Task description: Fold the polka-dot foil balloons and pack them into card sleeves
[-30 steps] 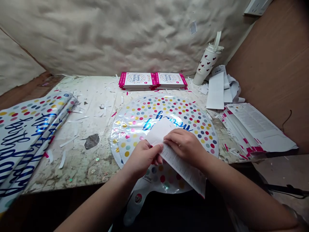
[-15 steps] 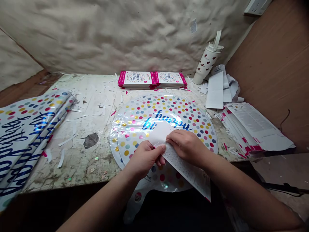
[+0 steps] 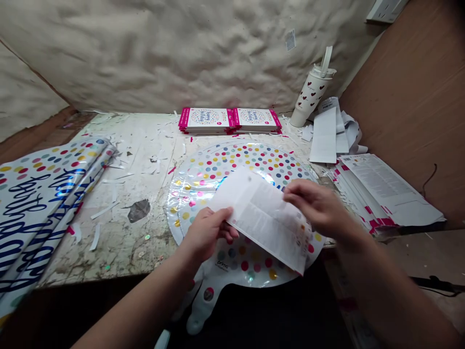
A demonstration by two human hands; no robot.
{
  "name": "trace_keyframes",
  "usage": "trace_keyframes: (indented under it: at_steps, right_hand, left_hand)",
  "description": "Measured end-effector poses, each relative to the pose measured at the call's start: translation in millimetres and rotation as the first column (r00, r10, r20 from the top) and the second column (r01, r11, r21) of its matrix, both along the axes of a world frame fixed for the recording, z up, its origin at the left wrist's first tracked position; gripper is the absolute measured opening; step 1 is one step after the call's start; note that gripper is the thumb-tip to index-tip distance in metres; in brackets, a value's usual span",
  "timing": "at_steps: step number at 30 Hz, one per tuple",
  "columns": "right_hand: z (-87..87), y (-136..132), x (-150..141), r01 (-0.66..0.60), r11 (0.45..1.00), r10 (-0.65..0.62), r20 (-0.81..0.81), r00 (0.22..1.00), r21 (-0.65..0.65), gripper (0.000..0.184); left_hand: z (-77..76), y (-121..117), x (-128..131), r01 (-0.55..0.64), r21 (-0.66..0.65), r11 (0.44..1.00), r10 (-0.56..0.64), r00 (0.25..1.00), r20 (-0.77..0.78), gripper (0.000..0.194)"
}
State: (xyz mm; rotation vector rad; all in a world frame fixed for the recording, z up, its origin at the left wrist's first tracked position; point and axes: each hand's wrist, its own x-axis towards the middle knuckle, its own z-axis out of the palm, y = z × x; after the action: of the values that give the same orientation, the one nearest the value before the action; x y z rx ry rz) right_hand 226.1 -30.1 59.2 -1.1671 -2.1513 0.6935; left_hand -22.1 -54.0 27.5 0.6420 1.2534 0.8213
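My left hand (image 3: 210, 232) is closed on the left edge of a white printed paper packet (image 3: 265, 213), thumb on top. The packet lies tilted over a round, flat foil balloon (image 3: 250, 160) with coloured dots, hiding most of its blue lettering. The balloon's neck (image 3: 205, 303) hangs over the table's front edge. My right hand (image 3: 319, 206), slightly blurred, is at the packet's upper right edge with its fingers pinched together. Whether anything is between those fingertips is hidden.
Pink-edged packets (image 3: 230, 120) stand in two stacks at the back. A white tumbler with hearts (image 3: 313, 92) leans near loose white papers (image 3: 325, 135). More printed packets (image 3: 385, 189) are piled at right. Folded dotted balloons (image 3: 39, 194) lie at left; paper scraps litter the table (image 3: 134, 160).
My right hand has moved right and up, away from my left. The packet has turned and its printed face shows more broadly. My left hand has shifted slightly left and keeps its grip.
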Motion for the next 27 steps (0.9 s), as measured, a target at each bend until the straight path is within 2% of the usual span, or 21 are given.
trace_keyframes:
  at_steps: [1,2,3,4,6,7,8,10,11,12,13,14,15,16,18,19,21,23,25,27]
  right_hand:
    - [5.5,-2,19,-0.067,0.992,0.079,0.103,0.992,-0.108,0.026]
    - [8.9,-5,34,-0.079,0.976,0.128,0.242,0.962,-0.201,0.034]
    - [9.7,-9,43,-0.025,0.978,0.103,0.375,0.921,-0.207,0.038]
    - [7.7,-15,45,0.037,0.990,0.032,0.474,0.880,-0.136,0.038]
    - [-2.3,-28,27,0.101,0.985,-0.160,0.521,0.838,0.141,0.042]
    - [-8.7,-33,10,0.077,0.961,-0.202,0.482,0.852,0.267,0.052]
    - [-14.6,-37,-8,0.018,0.944,-0.175,0.454,0.873,0.331,0.056]
    - [-22.5,-38,-36,-0.020,0.908,-0.148,0.365,0.919,0.419,0.046]
    - [-24.1,-34,-44,-0.012,0.900,-0.131,0.297,0.946,0.435,0.044]
    - [-24.5,-28,-46,0.005,0.900,-0.108,0.211,0.971,0.435,0.043]
    - [-24.4,-21,-44,0.006,0.909,-0.063,0.123,0.990,0.416,0.042]
    - [-24.7,-13,-40,-0.018,0.922,0.001,0.043,0.999,0.387,0.039]
    - [-26.0,-5,-35,-0.056,0.933,0.067,-0.019,0.998,0.356,0.036]
    - [-28.7,2,-30,-0.097,0.937,0.122,-0.055,0.991,0.335,0.033]
    - [-38.8,10,-26,-0.116,0.933,0.138,-0.043,0.989,0.341,0.029]
    - [-45.8,10,-27,-0.107,0.926,0.114,0.000,0.993,0.363,0.030]
    - [-61.2,4,-33,-0.153,0.891,0.104,0.136,0.985,0.427,0.034]
    - [-75.6,-8,-39,-0.284,0.842,0.163,0.285,0.944,0.459,0.034]
    - [-86.0,-21,-42,-0.372,0.819,0.203,0.385,0.900,0.437,0.032]
    - [-91.6,-30,-42,-0.362,0.835,0.177,0.421,0.890,0.415,0.031]
  left_hand:
    - [-0.5,1,-6,-0.066,-0.015,0.998,0.065,0.998,-0.007,0.026]
    - [-1.0,1,-9,-0.129,-0.023,0.991,0.128,0.992,-0.011,0.020]
    - [-1.2,0,-10,-0.183,-0.023,0.983,0.183,0.983,-0.005,0.014]
    - [-1.1,-2,-8,-0.223,-0.016,0.975,0.223,0.975,0.010,0.011]
    - [0.1,-10,4,-0.236,0.025,0.971,0.234,0.969,0.073,0.015]
    - [1.1,-14,11,-0.205,0.063,0.977,0.197,0.974,0.113,0.019]
    - [2.0,-19,16,-0.142,0.121,0.982,0.125,0.983,0.137,0.024]
    - [3.0,-25,17,0.040,0.287,0.957,-0.056,0.997,0.047,0.033]
    - [2.8,-25,12,0.092,0.391,0.916,-0.063,0.994,-0.084,0.038]
    - [2.3,-25,3,0.113,0.509,0.853,0.020,0.969,-0.247,0.046]
    - [1.5,-22,-9,0.129,0.630,0.766,0.175,0.901,-0.398,0.056]
    - [0.5,-19,-22,0.159,0.742,0.651,0.365,0.792,-0.490,0.068]
    - [-0.5,-16,-35,0.255,0.794,0.552,0.456,0.705,-0.543,0.077]
    - [-1.7,-13,-45,0.376,0.802,0.464,0.494,0.642,-0.587,0.076]
    - [-5.6,-10,-57,0.653,0.680,0.332,0.376,0.570,-0.731,0.054]
    - [-8.8,-9,-59,0.752,0.598,0.278,0.309,0.519,-0.797,0.041]
    - [-18.3,-11,-55,0.861,0.461,0.214,0.252,0.407,-0.878,0.032]
    - [-30.2,-15,-48,0.905,0.382,0.186,0.250,0.332,-0.910,0.031]
    - [-40.6,-18,-42,0.927,0.337,0.166,0.239,0.294,-0.925,0.030]
    - [-46.3,-20,-39,0.938,0.319,0.135,0.216,0.286,-0.934,0.029]
